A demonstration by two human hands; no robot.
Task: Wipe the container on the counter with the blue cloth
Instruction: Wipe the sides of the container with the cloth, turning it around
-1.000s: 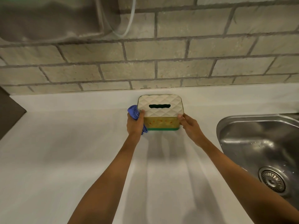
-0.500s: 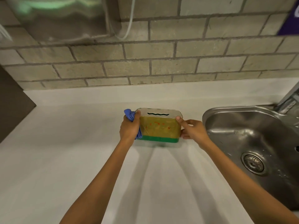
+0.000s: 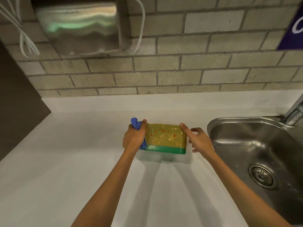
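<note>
A rectangular container [image 3: 165,136] with a yellowish translucent side and a green base band sits on the white counter [image 3: 65,161]; its white top is out of sight from this angle. My left hand [image 3: 133,138] is closed around a bunched blue cloth [image 3: 136,125] and presses it against the container's left end. My right hand [image 3: 198,141] is at the right end, fingers spread, with only the index fingertip touching the upper right corner.
A steel sink [image 3: 255,154] with a drain lies just right of the container, a tap [image 3: 295,110] at its back corner. A brick wall runs behind, with a metal wall unit [image 3: 77,25] and cables above. A dark panel [image 3: 18,99] stands at the left.
The container has come toward me and away from the wall, and its top is no longer visible. My right hand has loosened from a side grip to a fingertip touch.
</note>
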